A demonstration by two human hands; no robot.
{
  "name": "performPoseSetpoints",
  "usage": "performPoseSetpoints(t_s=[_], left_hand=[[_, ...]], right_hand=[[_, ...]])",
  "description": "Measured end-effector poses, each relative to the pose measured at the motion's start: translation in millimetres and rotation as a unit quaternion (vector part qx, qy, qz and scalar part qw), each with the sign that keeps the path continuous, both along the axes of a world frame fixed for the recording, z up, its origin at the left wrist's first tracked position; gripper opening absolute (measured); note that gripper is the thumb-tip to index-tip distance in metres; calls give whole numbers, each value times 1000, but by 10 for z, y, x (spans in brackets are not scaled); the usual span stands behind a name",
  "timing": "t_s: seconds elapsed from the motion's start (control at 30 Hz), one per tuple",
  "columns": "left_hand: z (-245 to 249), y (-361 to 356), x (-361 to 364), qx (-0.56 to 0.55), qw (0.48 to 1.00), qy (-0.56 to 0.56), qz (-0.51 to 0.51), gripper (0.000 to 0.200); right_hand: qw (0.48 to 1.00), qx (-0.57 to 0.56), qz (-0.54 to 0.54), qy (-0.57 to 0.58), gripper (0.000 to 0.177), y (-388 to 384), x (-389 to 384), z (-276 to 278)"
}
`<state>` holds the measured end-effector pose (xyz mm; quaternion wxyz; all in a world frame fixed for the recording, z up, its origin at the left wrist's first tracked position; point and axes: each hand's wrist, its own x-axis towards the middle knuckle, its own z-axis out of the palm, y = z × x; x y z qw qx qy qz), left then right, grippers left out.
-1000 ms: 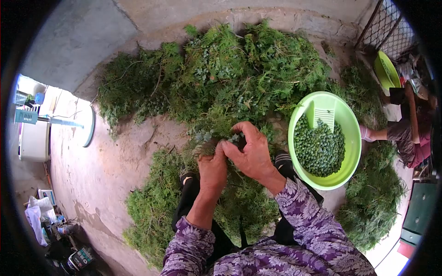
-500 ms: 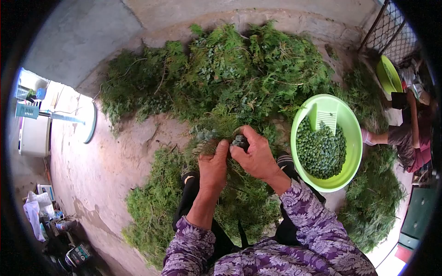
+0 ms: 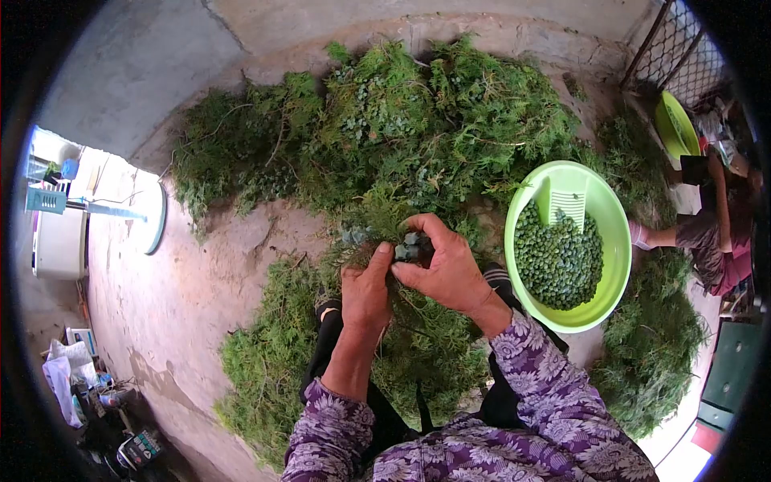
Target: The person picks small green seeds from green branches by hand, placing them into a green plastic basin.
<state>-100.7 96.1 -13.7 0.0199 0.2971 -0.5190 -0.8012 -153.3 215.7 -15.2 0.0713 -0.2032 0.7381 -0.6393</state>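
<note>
My left hand point(image 3: 365, 293) is closed around a cypress-like sprig point(image 3: 355, 234) that carries blue-green seed cones. Close against it, my right hand point(image 3: 451, 271) curls around several picked green cones point(image 3: 412, 247), with thumb and forefinger near the sprig. Part of the sprig is hidden behind my left fingers. To the right of my hands stands a light green basin point(image 3: 621, 249) with a ridged washboard panel. Many small green cones point(image 3: 560, 261) fill its lower part.
Cut evergreen branches point(image 3: 393, 120) are heaped before me, with more foliage point(image 3: 269, 345) around my feet. At right sit another person point(image 3: 711, 233) and a second green basin point(image 3: 677, 127). A fan-like stand point(image 3: 152, 213) and household clutter point(image 3: 80, 369) are at left.
My right thumb and forefinger have spread a little, showing more of the cones in that hand. My left hand has shifted slightly left and keeps hold of the sprig.
</note>
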Motion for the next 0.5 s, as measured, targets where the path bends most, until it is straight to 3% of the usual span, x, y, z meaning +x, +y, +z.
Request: performPoseSetpoints(t_s=[0.1, 0.2, 0.27, 0.4, 0.47, 0.5], left_hand=[[25, 16, 33, -87, 992, 78, -50, 19], [84, 68, -28, -28, 998, 63, 3, 18], [72, 39, -40, 70, 997, -21, 17, 17], [-46, -11, -22, 65, 997, -43, 2, 16], [-116, -21, 6, -126, 988, 62, -63, 20], [-117, -25, 10, -126, 988, 62, -63, 20]], right_hand=[[996, 88, 5, 17, 45, 20, -2, 73], [997, 76, 5, -20, 41, 21, -3, 60], [995, 85, 21, -39, 42, 33, -9, 110], [996, 84, -11, 24, 38, 41, -10, 68], [997, 77, 7, 23, 33, 54, -15, 49], [997, 76, 7, 23, 33, 62, -11, 32]])
